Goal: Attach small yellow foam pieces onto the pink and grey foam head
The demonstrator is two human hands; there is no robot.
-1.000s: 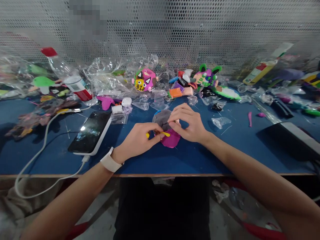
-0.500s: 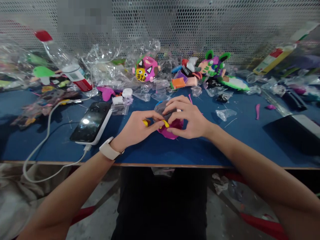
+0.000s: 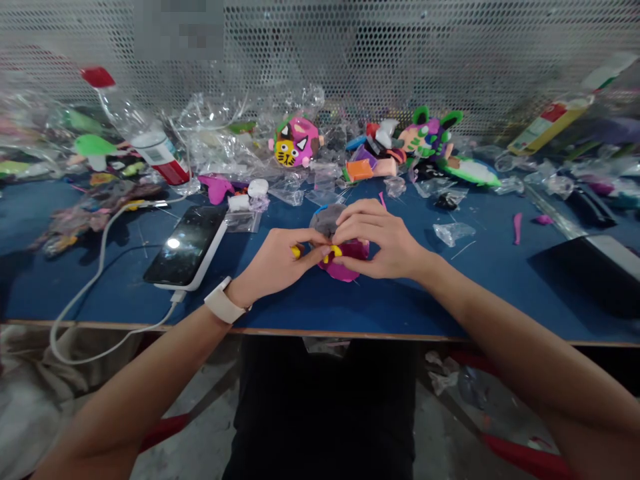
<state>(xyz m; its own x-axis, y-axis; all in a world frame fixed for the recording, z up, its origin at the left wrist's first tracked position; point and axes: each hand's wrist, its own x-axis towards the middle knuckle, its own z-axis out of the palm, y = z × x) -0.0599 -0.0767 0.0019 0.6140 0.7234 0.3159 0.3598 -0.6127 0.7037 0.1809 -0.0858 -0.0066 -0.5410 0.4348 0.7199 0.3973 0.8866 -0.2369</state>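
My left hand [image 3: 293, 257], with a white band at its wrist, pinches a small piece of yellow modelling clay [image 3: 335, 251] between thumb and forefinger. A further bit of yellow shows inside its curled fingers. From the other side my right hand [image 3: 383, 241] closes thumb and fingertips on the same yellow piece. Directly beneath the fingers lies a rounded clay figure [image 3: 345, 270], magenta at the near side and grey at the far side, with a blue edge. My hands cover much of it.
A phone on a white power bank [image 3: 187, 247] with a cable lies left. Behind are a red-capped bottle [image 3: 153, 150], a painted clay ball [image 3: 296, 142], a green-eared clay figure [image 3: 427, 133] and crumpled plastic. A dark box [image 3: 595, 270] stands right. The table's front edge [image 3: 320, 332] is close.
The right fingertips have come down onto the yellow clay, whose end was free before and is now between both hands. The whole view has shifted slightly.
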